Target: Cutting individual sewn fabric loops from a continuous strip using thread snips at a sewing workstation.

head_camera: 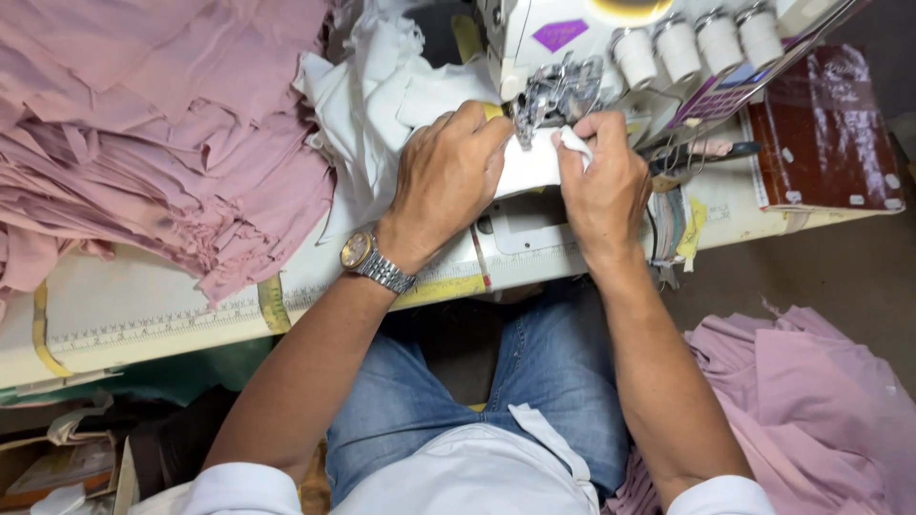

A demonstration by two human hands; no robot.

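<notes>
My left hand (448,176), with a metal wristwatch (374,262) on its wrist, presses flat on a piece of white fabric (382,105) just left of the sewing machine's presser foot (553,95). My right hand (601,181) pinches the white fabric's edge right beside the foot, fingers closed on it. The white sewing machine (544,33) stands at the top centre with several white thread spools (697,43) on its right side.
A big pile of pink fabric (153,133) covers the table's left part. More pink fabric (811,410) lies at the lower right by my leg. A measuring tape (143,329) runs along the table's front edge. A brown board (821,129) lies at the right.
</notes>
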